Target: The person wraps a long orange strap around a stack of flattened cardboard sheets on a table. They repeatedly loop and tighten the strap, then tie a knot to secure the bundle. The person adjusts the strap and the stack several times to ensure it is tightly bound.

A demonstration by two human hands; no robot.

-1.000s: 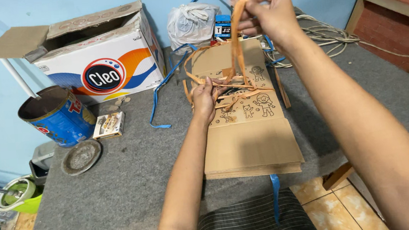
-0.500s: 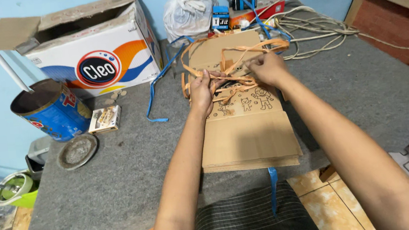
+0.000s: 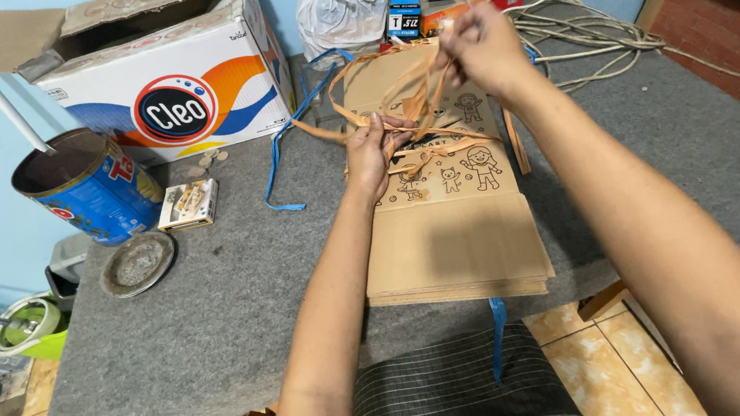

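Note:
A stack of flat brown cardboard sheets with cartoon figures printed on top lies on the grey felt table. Loose orange-brown strap bands loop over its far end. My left hand presses down on the stack and pinches the bands where they cross. My right hand is raised above the far end, gripping the bands and pulling them up.
An open printed carton stands at the back left, a blue tin can beside it with a round metal lid and a small packet. A blue strap, white plastic bag, small boxes and coiled cables lie behind.
My right hand dropped from high above the stack down to the bands, then lifted again toward the far end with the bands in it. My left hand stayed on the stack.

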